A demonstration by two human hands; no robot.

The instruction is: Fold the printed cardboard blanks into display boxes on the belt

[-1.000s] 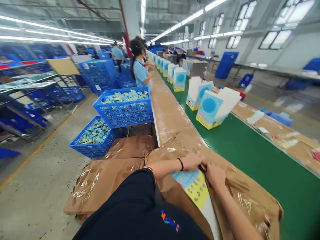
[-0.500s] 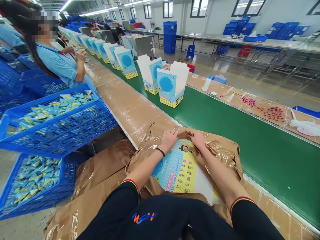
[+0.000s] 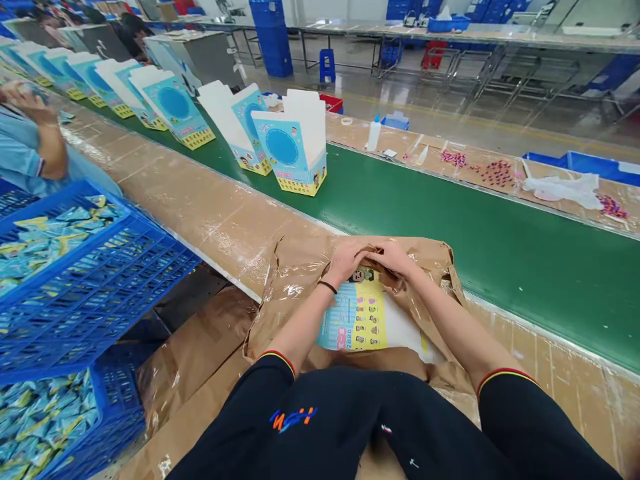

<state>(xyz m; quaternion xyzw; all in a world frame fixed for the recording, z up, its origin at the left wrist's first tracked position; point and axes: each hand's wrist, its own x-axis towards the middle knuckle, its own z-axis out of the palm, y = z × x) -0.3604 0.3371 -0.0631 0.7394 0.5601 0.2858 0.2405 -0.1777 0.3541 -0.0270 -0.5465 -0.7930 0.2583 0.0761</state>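
Torn brown wrapping paper (image 3: 295, 267) surrounds flat printed cardboard (image 3: 373, 320) in blue, yellow and white, lying in front of my body. My left hand (image 3: 345, 260), with a dark band at the wrist, is closed on the far edge of the paper's opening. Close beside it, my right hand (image 3: 393, 258) grips the same edge. The fingertips of both hands nearly meet over the top of the printed cardboard and are partly hidden by the paper.
Beyond the package runs a green conveyor belt (image 3: 400, 200) carrying a row of open cartons (image 3: 285, 148). Blue crates (image 3: 150, 267) with small blue packets stand at left, near a co-worker's arm (image 3: 53, 143). A bottle (image 3: 373, 133) and small pink-purple pieces (image 3: 497, 173) lie on the far ledge.
My hands have come closer together along the paper's edge, covering more of the printed cardboard's top. The view has turned right and down, so cartons and crates appear further left.
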